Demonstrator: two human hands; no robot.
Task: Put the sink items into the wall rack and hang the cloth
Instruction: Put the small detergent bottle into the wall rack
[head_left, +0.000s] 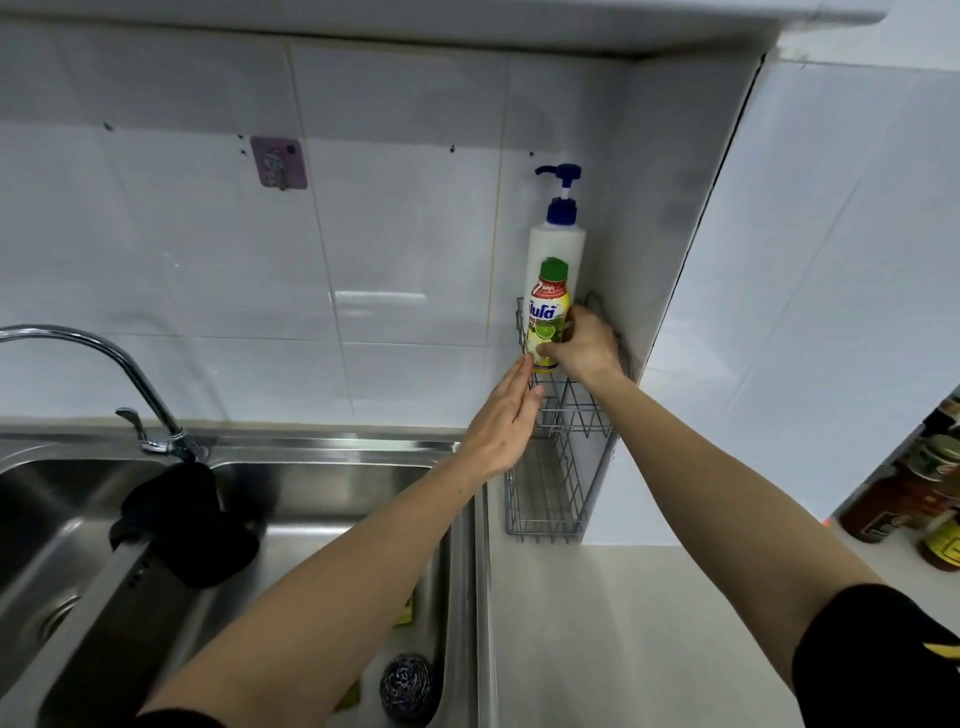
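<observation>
My right hand (584, 345) grips a small yellow dish-soap bottle with a green cap (546, 317) at the top tier of the wire wall rack (563, 499). A tall white pump bottle with a blue pump (558, 239) stands in that tier just behind it. With straight fingers, my left hand (506, 421) touches the rack's front edge just below the yellow bottle. A black cloth (187, 525) lies draped over the divider of the steel double sink (332, 493). A steel-wool scourer (406, 686) and a yellow-green sponge (404, 610), partly hidden by my left arm, lie in the right basin.
A purple adhesive hook (279, 162) sticks to the white tiled wall above the sink. The chrome tap (130, 379) arches over the left basin. Sauce jars and bottles (914, 499) crowd the far right. A white counter (649, 639) lies below the rack, whose lower tier holds nothing.
</observation>
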